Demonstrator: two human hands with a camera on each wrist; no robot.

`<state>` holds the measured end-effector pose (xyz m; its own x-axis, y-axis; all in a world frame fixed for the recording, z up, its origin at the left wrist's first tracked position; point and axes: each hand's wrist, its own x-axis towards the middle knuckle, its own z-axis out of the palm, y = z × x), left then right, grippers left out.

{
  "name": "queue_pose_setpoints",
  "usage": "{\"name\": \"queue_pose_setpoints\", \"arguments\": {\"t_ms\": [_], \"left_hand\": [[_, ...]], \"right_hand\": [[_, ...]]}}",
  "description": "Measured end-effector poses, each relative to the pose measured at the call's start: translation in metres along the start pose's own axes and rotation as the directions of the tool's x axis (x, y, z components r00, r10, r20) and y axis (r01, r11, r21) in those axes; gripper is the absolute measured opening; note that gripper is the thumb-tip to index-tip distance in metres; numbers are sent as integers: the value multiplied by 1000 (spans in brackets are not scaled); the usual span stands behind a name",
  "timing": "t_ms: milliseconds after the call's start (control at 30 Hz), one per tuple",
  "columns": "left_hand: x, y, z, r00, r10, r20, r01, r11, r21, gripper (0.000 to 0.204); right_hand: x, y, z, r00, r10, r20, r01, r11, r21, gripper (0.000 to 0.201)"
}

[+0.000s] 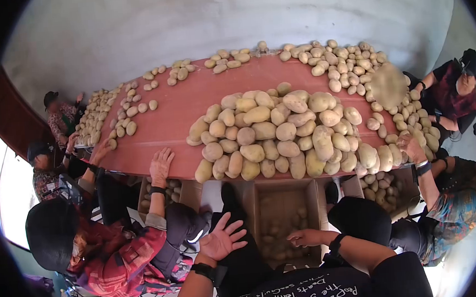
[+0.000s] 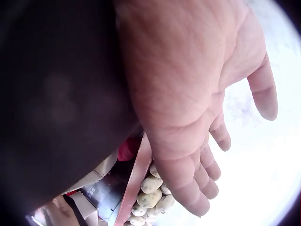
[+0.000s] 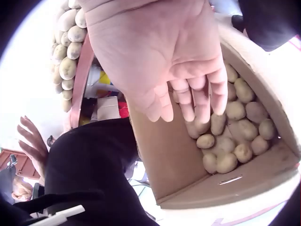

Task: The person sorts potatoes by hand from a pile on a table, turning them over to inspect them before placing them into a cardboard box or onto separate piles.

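Observation:
My left hand is raised over my leg, palm up and fingers spread, with nothing in it. Seen in the left wrist view, its fingers hang straight past the red table edge. Over the cardboard box in front of me is my right hand, its fingers loosely bent and holding nothing. Below it, several potatoes lie on the bottom of the box. A large heap of potatoes is piled on the red table near its front edge.
More potatoes line the table's far and side edges. Several other people sit around it, one close at my left and one at my right. Other boxes of potatoes stand under the table edge. A pale wall rises behind.

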<state>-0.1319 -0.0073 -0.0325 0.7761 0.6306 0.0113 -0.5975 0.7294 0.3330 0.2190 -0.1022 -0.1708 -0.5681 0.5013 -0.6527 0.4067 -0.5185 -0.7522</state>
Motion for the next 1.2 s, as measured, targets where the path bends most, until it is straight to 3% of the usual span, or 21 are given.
{"name": "queue_pose_setpoints", "arguments": {"t_ms": [67,133,167,200,267,333,367,433,467,533,600,633,700,767,800,833,900,967,1067,1133,1200], "left_hand": [[19,2,14,995,93,-45,-90,994,61,80],[54,12,27,974,195,-112,-180,974,136,77],[68,15,31,956,242,-168,-211,960,181,73],[82,18,35,931,287,-223,-236,944,229,70],[128,37,54,916,349,-197,-245,876,415,67],[161,53,100,925,369,-84,-239,742,627,69],[178,63,121,903,428,18,-353,721,596,71],[206,77,156,822,540,181,-551,673,493,74],[226,82,165,815,563,136,-540,654,530,76],[260,82,178,786,617,48,-514,607,606,80],[282,60,184,852,523,-36,-388,676,627,83],[294,50,188,884,462,-74,-319,711,627,84],[288,19,190,967,212,137,-251,731,635,84],[268,-9,165,952,-187,242,-20,750,661,73],[247,-18,162,919,-328,221,68,682,729,57],[227,-21,158,868,-476,143,174,561,809,50],[189,-25,108,827,-555,90,238,492,838,15],[143,-22,91,886,-465,1,293,561,774,19],[65,-15,18,923,-356,145,267,865,426,33],[30,-10,35,989,-146,-30,149,970,190,12],[5,-11,16,990,52,-129,-61,996,-62,11]], "right_hand": [[-27,-82,6,882,-457,-112,437,884,-168,58],[-41,-177,1,842,-517,-154,512,856,-72,67],[-40,-214,-11,717,-680,-152,655,732,-186,70],[-35,-241,-20,724,-661,-197,678,735,23,73],[-43,-292,-50,735,-608,-301,595,791,-145,75],[-59,-322,-77,621,-699,-354,702,697,-144,76],[-67,-327,-96,489,-795,-358,829,552,-95,78],[-117,-345,-128,289,-773,-564,875,452,-172,82],[-135,-343,-151,154,-739,-656,868,418,-267,85],[-160,-329,-200,6,-509,-860,881,410,-237,90],[-171,-295,-247,-11,-280,-960,940,325,-106,88],[-179,-296,-242,-22,-348,-937,944,301,-134,84],[-197,-290,-212,-70,-455,-888,941,265,-209,76],[-198,-270,-180,131,-607,-784,941,324,-93,59],[-192,-254,-163,284,-670,-686,933,358,36,45],[-184,-239,-139,484,-611,-627,844,516,149,44],[-154,-207,-99,651,-623,-435,742,642,191,37],[-117,-168,-68,790,-516,-330,593,780,199,36],[-52,-89,-16,935,-225,-276,356,589,726,35],[-13,-37,13,977,-50,-210,204,530,823,35],[15,8,32,986,129,-108,8,603,798,39]]}}
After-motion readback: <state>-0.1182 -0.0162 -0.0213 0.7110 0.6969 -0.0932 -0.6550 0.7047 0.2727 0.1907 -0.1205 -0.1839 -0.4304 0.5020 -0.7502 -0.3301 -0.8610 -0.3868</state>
